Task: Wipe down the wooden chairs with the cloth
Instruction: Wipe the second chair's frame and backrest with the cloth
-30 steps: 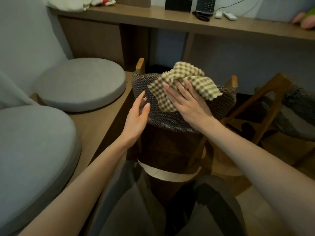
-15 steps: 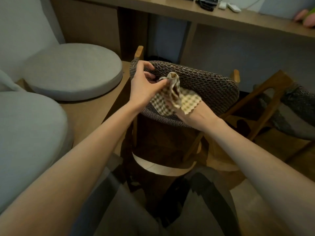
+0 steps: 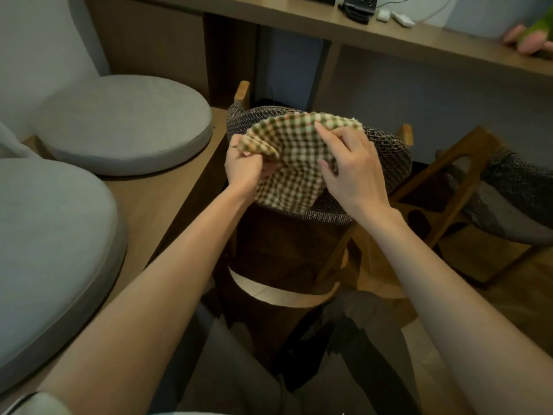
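A green-and-cream checked cloth [image 3: 294,163] is spread over the woven backrest of a wooden chair [image 3: 392,157] right in front of me. My left hand [image 3: 244,166] pinches the cloth's left edge, fingers curled round a fold. My right hand [image 3: 351,172] lies on the cloth's right side with fingers bent, gripping the fabric against the backrest. The chair's wooden post tips [image 3: 242,89] stick up at both ends of the backrest. Its seat is mostly hidden below my arms.
Two round grey cushions [image 3: 125,124] lie on a low wooden bench at the left. A long wooden desk [image 3: 314,16] with a phone [image 3: 357,7] runs across the back. A second wooden chair [image 3: 466,187] stands close on the right.
The cloth was bunched between both hands half a second ago; now it is pulled open and spread wide over the backrest. My hands have moved apart.
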The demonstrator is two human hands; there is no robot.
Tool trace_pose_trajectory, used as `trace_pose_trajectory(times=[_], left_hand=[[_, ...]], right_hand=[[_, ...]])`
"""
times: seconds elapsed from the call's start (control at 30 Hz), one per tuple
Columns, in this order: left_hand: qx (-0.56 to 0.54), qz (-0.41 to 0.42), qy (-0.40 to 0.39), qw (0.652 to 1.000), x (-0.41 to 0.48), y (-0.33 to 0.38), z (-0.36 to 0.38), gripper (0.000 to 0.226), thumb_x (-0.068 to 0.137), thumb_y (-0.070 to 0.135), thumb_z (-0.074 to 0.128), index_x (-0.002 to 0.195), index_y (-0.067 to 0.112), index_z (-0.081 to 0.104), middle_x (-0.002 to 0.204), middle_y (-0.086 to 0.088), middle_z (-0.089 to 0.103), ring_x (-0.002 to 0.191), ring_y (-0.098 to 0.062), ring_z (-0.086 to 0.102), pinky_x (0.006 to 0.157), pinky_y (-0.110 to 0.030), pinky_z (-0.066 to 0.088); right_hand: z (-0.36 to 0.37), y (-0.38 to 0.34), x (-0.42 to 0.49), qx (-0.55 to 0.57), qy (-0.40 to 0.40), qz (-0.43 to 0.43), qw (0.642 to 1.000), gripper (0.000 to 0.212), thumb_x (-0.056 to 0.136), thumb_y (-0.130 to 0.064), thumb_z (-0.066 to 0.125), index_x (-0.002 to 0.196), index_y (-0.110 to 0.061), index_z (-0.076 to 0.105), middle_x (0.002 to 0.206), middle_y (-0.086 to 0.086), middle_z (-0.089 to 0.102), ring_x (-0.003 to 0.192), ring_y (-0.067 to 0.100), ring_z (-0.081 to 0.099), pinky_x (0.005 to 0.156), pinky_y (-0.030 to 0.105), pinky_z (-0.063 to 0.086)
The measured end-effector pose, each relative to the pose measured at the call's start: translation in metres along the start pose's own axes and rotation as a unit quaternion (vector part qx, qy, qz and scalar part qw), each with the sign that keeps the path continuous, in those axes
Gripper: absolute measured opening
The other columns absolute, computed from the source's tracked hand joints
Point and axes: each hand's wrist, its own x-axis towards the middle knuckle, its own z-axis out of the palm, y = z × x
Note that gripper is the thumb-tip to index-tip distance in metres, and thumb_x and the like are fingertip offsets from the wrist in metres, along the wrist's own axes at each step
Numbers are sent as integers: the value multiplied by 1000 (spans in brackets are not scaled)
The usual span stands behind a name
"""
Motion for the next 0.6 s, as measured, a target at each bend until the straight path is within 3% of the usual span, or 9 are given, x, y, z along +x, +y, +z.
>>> trace_pose_trajectory(times=[0.1,0.2,0.33,0.37,0.43,0.5,0.6], left_hand=[[20,51,8,998,-7,5,11,13,94,10,53,97,19,44,99,0,56,95,-19,61,82,-40,56],[-30,102,-14,994,-31,-5,25,50,85,-1,58,122,19,31,120,-3,47,109,-11,51,91,-23,46],[78,265,-4,961,-46,-31,43,80,80,9,69,141,16,18,147,-11,21,137,-15,23,114,-20,19],[122,297,-1,947,-42,-34,49,84,82,16,69,146,18,15,154,-11,10,143,-15,9,117,-23,10],[200,334,7,921,-34,-38,58,84,88,24,64,150,24,8,157,-8,-10,146,-19,-11,119,-41,1],[243,359,30,900,-28,-41,66,81,90,24,61,150,23,7,157,-10,-14,145,-24,-14,118,-52,1],[239,378,80,891,-24,-45,67,74,85,20,65,141,35,20,151,-2,1,142,-19,2,116,-38,9]], right_hand=[[1,-3,14,-21,29,-8,999,43,84,-14,65,127,-18,58,122,8,52,117,28,45,98,41,37],[1,0,25,40,47,39,997,32,85,-15,65,115,-24,65,126,4,51,117,25,45,99,40,41],[-2,8,28,124,92,66,986,19,83,-17,69,102,-18,70,101,0,65,96,17,56,86,13,38],[-4,8,29,137,103,71,983,16,82,-18,70,98,-18,72,97,-1,67,93,15,57,83,9,37],[-8,9,29,155,111,77,979,12,82,-19,71,93,-18,73,92,-3,69,88,12,59,79,6,37],[-12,10,30,173,104,84,976,14,84,-20,69,97,-19,72,92,-7,69,89,8,59,80,9,41],[-12,15,29,185,101,109,971,20,90,-21,61,109,-21,67,101,-8,67,98,7,58,86,16,44]])
